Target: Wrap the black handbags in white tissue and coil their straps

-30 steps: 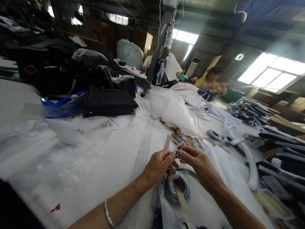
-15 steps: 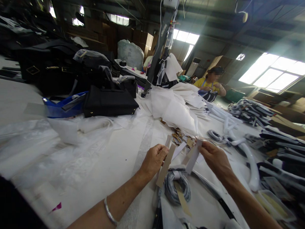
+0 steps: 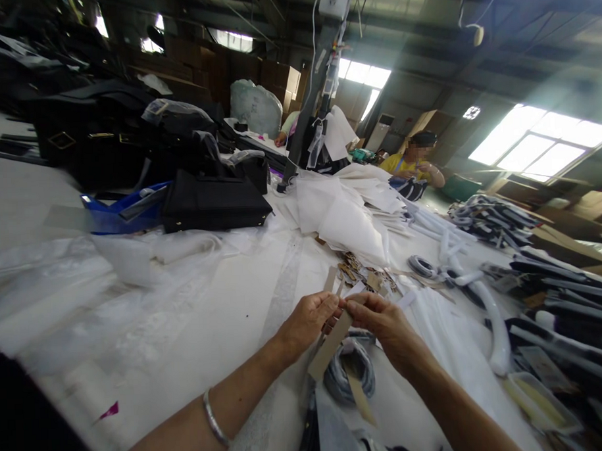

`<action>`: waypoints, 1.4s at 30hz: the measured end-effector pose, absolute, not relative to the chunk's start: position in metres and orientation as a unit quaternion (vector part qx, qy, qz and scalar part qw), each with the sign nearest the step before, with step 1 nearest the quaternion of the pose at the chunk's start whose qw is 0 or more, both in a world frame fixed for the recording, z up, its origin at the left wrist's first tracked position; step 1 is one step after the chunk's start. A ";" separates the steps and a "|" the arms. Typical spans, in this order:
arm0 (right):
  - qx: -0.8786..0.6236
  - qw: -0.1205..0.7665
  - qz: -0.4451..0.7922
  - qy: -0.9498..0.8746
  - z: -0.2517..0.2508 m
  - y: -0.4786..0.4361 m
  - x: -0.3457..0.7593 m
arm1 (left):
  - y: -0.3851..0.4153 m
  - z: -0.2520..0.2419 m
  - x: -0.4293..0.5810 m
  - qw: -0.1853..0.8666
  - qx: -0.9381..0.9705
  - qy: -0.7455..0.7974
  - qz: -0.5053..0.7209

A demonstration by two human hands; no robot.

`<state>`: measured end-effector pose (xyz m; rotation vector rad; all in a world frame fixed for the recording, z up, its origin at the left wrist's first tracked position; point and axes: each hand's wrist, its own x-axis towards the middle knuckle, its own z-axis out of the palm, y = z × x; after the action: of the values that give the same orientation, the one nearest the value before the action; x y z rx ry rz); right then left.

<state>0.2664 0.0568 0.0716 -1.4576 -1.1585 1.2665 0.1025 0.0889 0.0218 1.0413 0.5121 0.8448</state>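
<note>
My left hand (image 3: 309,324) is closed in a pinch around the upper end of a tan card strip (image 3: 335,346), which slants down toward me. Pressed in at the same end, my right hand (image 3: 383,321) has its thumb and fingers closed on the strip, fingertips meeting the left ones. Just below lies a coil of grey-black cord or strap (image 3: 368,374) on the table. Another tan strip (image 3: 360,394) crosses its middle. Past my fingers, small brown pieces (image 3: 352,270) lie in a heap with pale strips among them.
White sheets (image 3: 335,211) are piled behind the heap. A black bag (image 3: 214,199) and clear plastic film (image 3: 110,271) lie to the left. On the right are white tubes (image 3: 497,330), dark straps and a plastic box (image 3: 539,401). A co-worker in yellow (image 3: 397,163) sits beyond.
My right hand has moved left to meet the left hand at the tan strip's top. The pale strip it held is out of its fingers. Another person's hand shows behind the post.
</note>
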 end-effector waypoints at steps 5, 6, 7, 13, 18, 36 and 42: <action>-0.701 0.454 0.231 -0.499 0.098 0.071 0.316 | 0.090 0.021 0.106 0.753 0.468 0.242 0.396; -0.720 0.446 0.162 -0.507 0.105 0.072 0.324 | 0.090 0.020 0.107 0.751 0.471 0.241 0.396; -0.729 0.442 0.119 -0.508 0.110 0.073 0.329 | 0.089 0.020 0.108 0.749 0.475 0.239 0.396; -0.647 0.421 0.380 -0.509 0.109 0.059 0.293 | 0.083 0.020 0.109 0.721 0.528 0.231 0.384; -0.607 0.414 0.458 -0.500 0.091 0.052 0.261 | 0.082 0.024 0.106 0.707 0.554 0.221 0.381; -0.618 0.415 0.448 -0.496 0.092 0.052 0.258 | 0.085 0.020 0.107 0.768 0.498 0.182 0.359; -0.618 0.421 0.449 -0.490 0.090 0.050 0.259 | 0.084 0.023 0.106 0.778 0.485 0.183 0.355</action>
<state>0.2590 0.0502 0.0904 -1.5483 -1.2273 1.1245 0.1057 0.0836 0.0226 1.0495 0.3947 0.7687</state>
